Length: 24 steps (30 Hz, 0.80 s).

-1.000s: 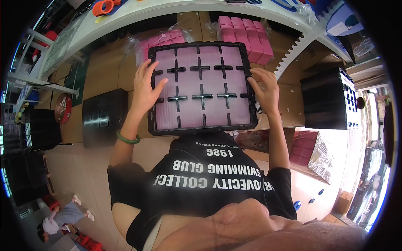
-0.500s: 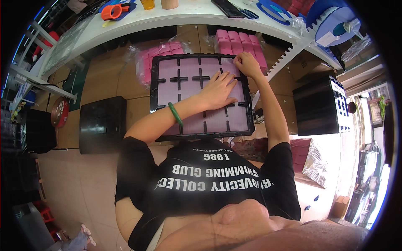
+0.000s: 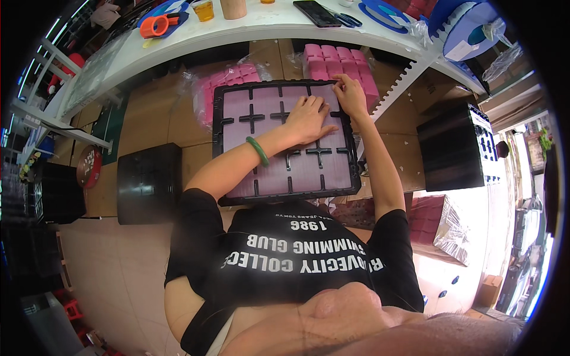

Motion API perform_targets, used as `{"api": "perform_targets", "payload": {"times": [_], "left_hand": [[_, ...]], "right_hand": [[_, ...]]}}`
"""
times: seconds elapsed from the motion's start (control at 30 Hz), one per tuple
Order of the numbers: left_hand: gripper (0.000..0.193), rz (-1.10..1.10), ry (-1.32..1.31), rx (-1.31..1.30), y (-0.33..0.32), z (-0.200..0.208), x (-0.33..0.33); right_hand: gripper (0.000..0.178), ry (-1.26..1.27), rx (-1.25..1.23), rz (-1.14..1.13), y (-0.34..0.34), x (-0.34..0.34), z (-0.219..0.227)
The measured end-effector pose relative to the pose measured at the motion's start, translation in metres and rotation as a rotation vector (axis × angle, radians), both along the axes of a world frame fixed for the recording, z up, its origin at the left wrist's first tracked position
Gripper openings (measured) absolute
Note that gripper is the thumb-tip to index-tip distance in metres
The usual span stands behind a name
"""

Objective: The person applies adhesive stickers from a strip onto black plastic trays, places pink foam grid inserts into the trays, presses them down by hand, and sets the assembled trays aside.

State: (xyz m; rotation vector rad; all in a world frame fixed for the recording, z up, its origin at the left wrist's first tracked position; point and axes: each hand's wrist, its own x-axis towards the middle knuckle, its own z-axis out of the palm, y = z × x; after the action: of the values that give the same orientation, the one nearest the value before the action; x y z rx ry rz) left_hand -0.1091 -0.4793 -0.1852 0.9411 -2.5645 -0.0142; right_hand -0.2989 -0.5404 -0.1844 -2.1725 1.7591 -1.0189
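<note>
A black plastic tray [image 3: 285, 195] with cross-shaped dividers lies in front of me. Pale pinkish, finely lined sheet material [image 3: 270, 169] fills the spaces between its dividers. My left hand [image 3: 309, 120], below a green bangle [image 3: 257, 151], rests palm down on the tray's upper middle, fingers slightly bent and thumb stretched to the right. At the far right corner is my right hand [image 3: 351, 97], its thumb and forefinger pinched together by the rim. Whatever sits between those fingertips is too small to make out.
Pink moulded blocks [image 3: 339, 59] and a plastic-wrapped pink pack [image 3: 228, 83] stand beyond the tray. A white shelf [image 3: 261, 26] crosses above, with a phone [image 3: 317, 13] and orange tape dispenser [image 3: 155, 26]. Black tray stacks flank me, left [image 3: 148, 184] and right [image 3: 451, 151].
My left hand has drawn its fingers in a little and slid slightly across the tray. My right hand stays at the far right corner. The whole view has shifted slightly.
</note>
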Motion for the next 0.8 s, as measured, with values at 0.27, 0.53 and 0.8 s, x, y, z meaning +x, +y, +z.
{"api": "perform_targets", "payload": {"times": [0.27,0.53,0.8], "left_hand": [[0.070,0.108,-0.050,-0.027,-0.022,-0.005,-0.019],[0.070,-0.060,0.019,-0.030,0.054,-0.001,0.006],[0.065,-0.314,-0.109,0.294,0.162,0.007,0.029]], "right_hand": [[0.031,-0.112,-0.210,-0.011,0.035,-0.010,0.008],[0.026,-0.428,-0.023,0.004,0.170,-0.014,0.024],[0.016,-0.040,-0.075,0.230,0.232,-0.014,-0.003]]}}
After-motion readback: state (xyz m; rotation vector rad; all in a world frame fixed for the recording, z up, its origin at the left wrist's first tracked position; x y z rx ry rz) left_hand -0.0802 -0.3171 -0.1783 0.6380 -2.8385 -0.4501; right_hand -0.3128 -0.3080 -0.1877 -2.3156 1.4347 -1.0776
